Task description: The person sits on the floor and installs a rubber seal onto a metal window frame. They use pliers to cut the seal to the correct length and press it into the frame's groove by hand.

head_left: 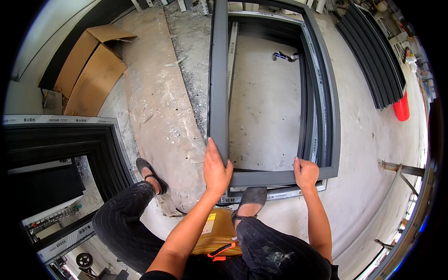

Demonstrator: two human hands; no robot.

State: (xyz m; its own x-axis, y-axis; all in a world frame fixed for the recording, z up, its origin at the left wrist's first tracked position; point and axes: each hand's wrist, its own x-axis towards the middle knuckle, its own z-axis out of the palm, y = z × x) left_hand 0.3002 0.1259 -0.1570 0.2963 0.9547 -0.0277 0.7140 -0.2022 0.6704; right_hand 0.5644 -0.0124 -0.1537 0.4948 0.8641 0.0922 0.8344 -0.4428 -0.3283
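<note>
Frame of gray metal [261, 178], tall and rectangular, is held by both hands, from the upper center of the picture down to just below its middle. At its lower left corner, the side bar is gripped by the left hand [217, 172], with the fingers laid along the outer edge and the thumb set toward the opening. The bottom bar is clasped near the lower right corner by the right hand [306, 173]; how far its fingers are wrapped underneath cannot be told.

Beneath the gray frame, another frame edged with printed film [298, 192] is partly covered. Through the opening, a small dark object [285, 56] is seen on the floor [266, 107].

At lower center, a yellow tub [215, 229] is straddled by the legs, and an orange-and-black tool [222, 251] is seen in front of it. Dark frames [100, 144] are placed at the left edge, below an opened cardboard box [98, 77]. At upper right, dark bars [373, 56] are laid side by side, with a red bucket [402, 108] just below them.
</note>
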